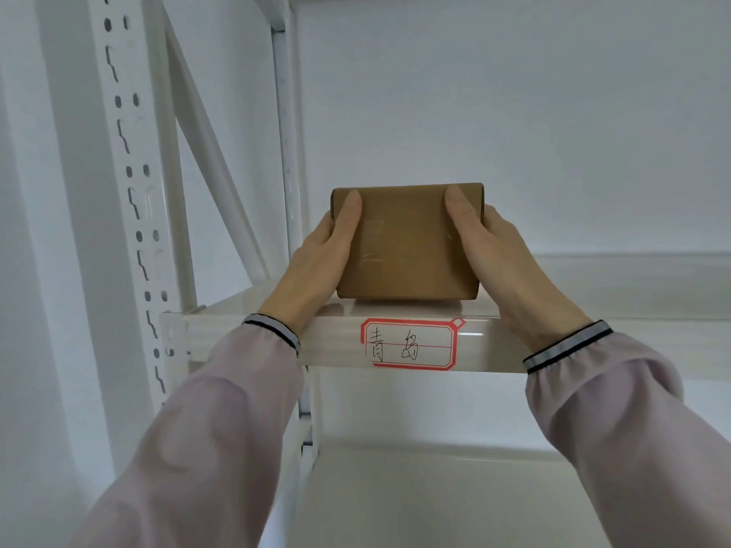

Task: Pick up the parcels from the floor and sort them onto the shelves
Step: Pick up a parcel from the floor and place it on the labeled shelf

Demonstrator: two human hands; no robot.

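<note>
A small brown cardboard parcel (407, 247) stands near the front edge of a white metal shelf (336, 338). My left hand (316, 263) grips its left side with the thumb laid over the front face. On the parcel's right side my right hand (502, 259) holds it the same way. Whether the parcel's bottom rests on the shelf board or hangs just above it I cannot tell. A red-bordered label (409, 344) with handwritten characters is stuck on the shelf's front beam right below the parcel.
The rack's perforated white upright (134, 215) and a diagonal brace (213, 160) stand to the left. A lower shelf board (435, 496) lies beneath. A white wall closes off the back, and the shelf runs on to the right.
</note>
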